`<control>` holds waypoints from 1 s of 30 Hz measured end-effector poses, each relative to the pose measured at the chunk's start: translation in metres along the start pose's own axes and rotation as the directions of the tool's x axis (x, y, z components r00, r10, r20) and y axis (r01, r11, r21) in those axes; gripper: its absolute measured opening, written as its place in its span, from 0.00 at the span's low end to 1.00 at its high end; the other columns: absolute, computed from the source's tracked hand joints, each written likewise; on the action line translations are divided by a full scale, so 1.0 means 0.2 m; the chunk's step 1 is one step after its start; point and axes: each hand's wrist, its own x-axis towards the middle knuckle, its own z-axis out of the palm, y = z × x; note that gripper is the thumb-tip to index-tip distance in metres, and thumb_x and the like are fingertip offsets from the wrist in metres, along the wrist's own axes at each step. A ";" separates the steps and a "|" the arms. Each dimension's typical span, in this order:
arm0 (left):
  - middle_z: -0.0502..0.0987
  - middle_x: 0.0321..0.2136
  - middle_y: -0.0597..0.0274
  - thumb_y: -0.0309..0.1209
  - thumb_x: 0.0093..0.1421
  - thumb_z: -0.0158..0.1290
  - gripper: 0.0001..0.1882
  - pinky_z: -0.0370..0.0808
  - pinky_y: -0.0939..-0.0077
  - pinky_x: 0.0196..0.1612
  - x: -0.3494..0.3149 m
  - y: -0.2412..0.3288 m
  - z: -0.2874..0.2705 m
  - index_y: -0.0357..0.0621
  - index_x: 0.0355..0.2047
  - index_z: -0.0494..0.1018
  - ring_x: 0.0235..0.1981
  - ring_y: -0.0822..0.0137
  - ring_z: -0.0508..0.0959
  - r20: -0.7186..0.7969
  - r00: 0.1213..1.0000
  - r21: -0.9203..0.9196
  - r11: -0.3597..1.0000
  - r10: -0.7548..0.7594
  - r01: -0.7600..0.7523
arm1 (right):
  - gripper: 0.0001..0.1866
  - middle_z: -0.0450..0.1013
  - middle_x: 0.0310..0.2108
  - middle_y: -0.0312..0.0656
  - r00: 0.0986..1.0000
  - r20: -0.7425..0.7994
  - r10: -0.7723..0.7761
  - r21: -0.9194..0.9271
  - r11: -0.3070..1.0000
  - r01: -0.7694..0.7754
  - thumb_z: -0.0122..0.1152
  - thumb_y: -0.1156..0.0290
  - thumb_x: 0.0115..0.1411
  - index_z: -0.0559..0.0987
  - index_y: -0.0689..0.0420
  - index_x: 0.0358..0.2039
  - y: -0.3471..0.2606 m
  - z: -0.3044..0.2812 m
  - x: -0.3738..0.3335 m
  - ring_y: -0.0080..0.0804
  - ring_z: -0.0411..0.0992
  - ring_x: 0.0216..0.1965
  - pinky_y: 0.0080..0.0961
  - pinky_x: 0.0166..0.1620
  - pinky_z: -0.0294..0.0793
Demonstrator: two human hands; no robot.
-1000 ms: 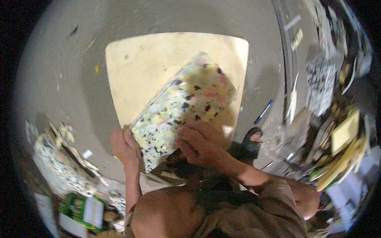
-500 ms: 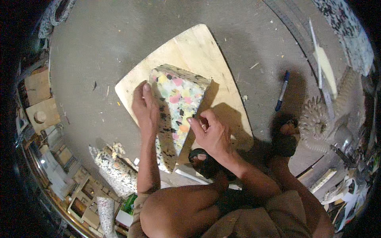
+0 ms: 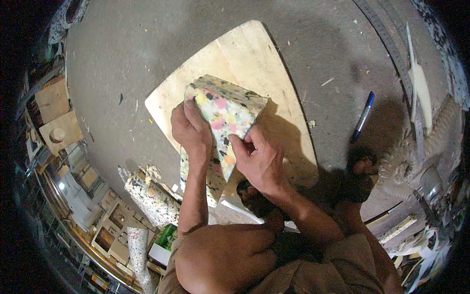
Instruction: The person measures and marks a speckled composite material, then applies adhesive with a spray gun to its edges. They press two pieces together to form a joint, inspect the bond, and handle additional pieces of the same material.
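The foam block (image 3: pixel 223 115) had been turned more upright on the board (image 3: pixel 245 54) since half a second before. The left hand (image 3: pixel 192 131) gripped its left edge, fingers closed. The right hand (image 3: pixel 257 159) pinched its right face, steadying it.

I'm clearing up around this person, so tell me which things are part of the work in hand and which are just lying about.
In use:
- multicoloured foam block, held on edge
- left hand, grip on its left side
- right hand, pinching its right edge
- wooden board underneath

Lying about:
- blue pen on the floor
- speckled foam roll
- wooden pieces at left
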 end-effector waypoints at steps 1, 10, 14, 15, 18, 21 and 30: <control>0.77 0.33 0.45 0.38 0.71 0.42 0.19 0.72 0.59 0.42 0.00 0.00 0.01 0.33 0.40 0.76 0.36 0.47 0.77 -0.008 1.000 0.015 1.000 0.019 -0.019 | 0.15 0.72 0.20 0.49 0.999 -0.004 -0.042 -0.009 0.999 0.042 0.66 0.62 0.57 0.72 0.58 0.27 -0.01 0.01 0.00 0.49 0.74 0.22 0.43 0.27 0.72; 0.77 0.37 0.43 0.37 0.69 0.44 0.18 0.72 0.55 0.44 0.00 -0.01 0.03 0.33 0.46 0.74 0.39 0.44 0.76 -0.038 0.995 0.097 0.992 0.088 -0.084 | 0.13 0.71 0.17 0.45 0.978 -0.061 -0.198 -0.116 0.975 0.190 0.67 0.69 0.57 0.71 0.57 0.24 -0.03 0.02 -0.02 0.44 0.72 0.18 0.38 0.24 0.69; 0.77 0.37 0.42 0.37 0.68 0.44 0.19 0.71 0.54 0.45 -0.01 -0.01 0.04 0.32 0.48 0.73 0.40 0.44 0.76 -0.048 0.990 0.115 0.985 0.133 -0.127 | 0.13 0.69 0.15 0.43 0.980 -0.147 -0.131 0.002 0.991 0.133 0.68 0.71 0.57 0.70 0.58 0.23 -0.01 0.01 -0.02 0.32 0.68 0.15 0.32 0.22 0.67; 0.77 0.37 0.42 0.37 0.68 0.45 0.19 0.71 0.54 0.45 -0.01 -0.01 0.03 0.33 0.49 0.73 0.40 0.44 0.76 -0.047 0.987 0.134 0.980 0.157 -0.149 | 0.13 0.69 0.15 0.42 0.984 -0.144 -0.105 0.007 0.994 0.107 0.67 0.71 0.58 0.70 0.58 0.23 0.00 0.01 -0.03 0.30 0.67 0.16 0.31 0.22 0.66; 0.77 0.37 0.43 0.39 0.67 0.46 0.21 0.70 0.53 0.43 0.00 0.00 0.03 0.33 0.50 0.72 0.39 0.45 0.75 -0.025 0.980 0.164 0.968 0.195 -0.189 | 0.14 0.68 0.15 0.42 0.990 -0.137 -0.033 0.034 0.999 0.038 0.67 0.70 0.58 0.70 0.58 0.23 0.03 0.02 -0.04 0.30 0.67 0.16 0.31 0.22 0.66; 0.77 0.37 0.45 0.40 0.66 0.48 0.22 0.68 0.54 0.43 0.00 0.01 0.02 0.35 0.52 0.71 0.39 0.47 0.75 0.003 0.985 0.184 0.968 0.172 -0.170 | 0.14 0.70 0.15 0.44 0.990 -0.140 0.015 0.081 0.997 -0.004 0.67 0.68 0.58 0.70 0.57 0.22 0.05 0.03 -0.03 0.41 0.72 0.16 0.35 0.21 0.68; 0.78 0.37 0.50 0.42 0.64 0.51 0.24 0.67 0.56 0.43 0.00 0.04 0.01 0.37 0.53 0.71 0.39 0.51 0.75 0.006 0.980 0.269 0.944 0.197 -0.192 | 0.21 0.65 0.13 0.36 0.985 -0.165 0.047 0.044 0.998 -0.040 0.69 0.66 0.59 0.69 0.61 0.18 0.04 -0.04 0.05 0.18 0.59 0.18 0.25 0.21 0.59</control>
